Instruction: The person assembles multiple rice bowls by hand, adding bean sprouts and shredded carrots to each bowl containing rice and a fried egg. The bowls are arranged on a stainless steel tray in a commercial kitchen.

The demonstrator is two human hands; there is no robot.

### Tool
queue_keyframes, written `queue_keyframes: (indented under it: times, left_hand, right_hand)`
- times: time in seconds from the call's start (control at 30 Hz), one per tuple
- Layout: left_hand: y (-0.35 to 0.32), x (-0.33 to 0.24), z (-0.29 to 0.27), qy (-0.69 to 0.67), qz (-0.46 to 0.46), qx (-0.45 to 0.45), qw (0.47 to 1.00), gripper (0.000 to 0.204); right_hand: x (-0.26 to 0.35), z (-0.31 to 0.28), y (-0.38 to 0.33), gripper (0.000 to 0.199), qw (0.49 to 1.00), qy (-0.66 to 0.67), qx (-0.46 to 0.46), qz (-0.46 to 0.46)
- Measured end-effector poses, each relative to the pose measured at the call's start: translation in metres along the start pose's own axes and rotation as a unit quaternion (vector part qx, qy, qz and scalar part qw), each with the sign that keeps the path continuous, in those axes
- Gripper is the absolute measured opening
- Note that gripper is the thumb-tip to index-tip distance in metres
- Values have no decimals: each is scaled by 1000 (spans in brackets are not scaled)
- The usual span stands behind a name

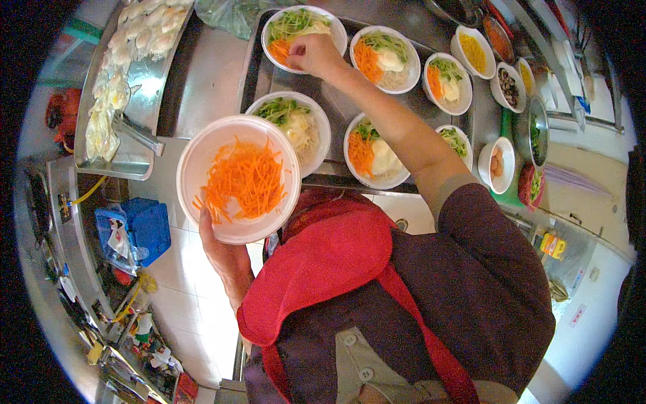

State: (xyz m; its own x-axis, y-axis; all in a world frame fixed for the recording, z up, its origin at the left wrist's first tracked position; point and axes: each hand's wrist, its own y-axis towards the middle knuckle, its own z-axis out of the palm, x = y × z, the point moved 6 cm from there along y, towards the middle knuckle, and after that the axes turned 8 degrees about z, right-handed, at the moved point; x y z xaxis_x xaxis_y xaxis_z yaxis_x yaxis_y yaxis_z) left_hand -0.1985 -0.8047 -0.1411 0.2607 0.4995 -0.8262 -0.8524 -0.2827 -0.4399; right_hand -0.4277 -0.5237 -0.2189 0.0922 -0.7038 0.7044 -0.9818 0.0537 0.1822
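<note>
My left hand (212,232) grips the rim and side of a white tub (192,151) at the left, its thumb inside. Loose shredded carrot (245,178) lies in the tub. Over the far-left bowl (340,34), my right hand (313,55) has its fingers pinched together at the carrot shreds there; its palm hides part of the bowl. Green sprouts (293,23) fill that bowl's far side. Partly behind the tub sits another bowl (324,135) with sprouts, a pale creamy scoop and noodle-like strands; no carrot shows in its visible part.
Several more filled bowls (414,74) stand on a dark metal tray (282,82). Fried eggs (138,40) lie in a steel pan (138,71) with a spatula (138,135) at far left. Ingredient bowls (464,40) line the right side. A blue bin (151,232) is lower left.
</note>
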Motion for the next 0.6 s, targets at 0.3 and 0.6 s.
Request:
queue_keyframes:
  times: [0.3, 0.6]
  left_hand:
    - [-5, 7, 22, -45, 21, 42, 998, 52]
    - [-37, 10, 47, -37, 81, 82, 993, 52]
  right_hand:
    - [146, -48, -83, 16, 948, 189, 244, -79]
    - [177, -32, -178, 48, 927, -97, 282, -230]
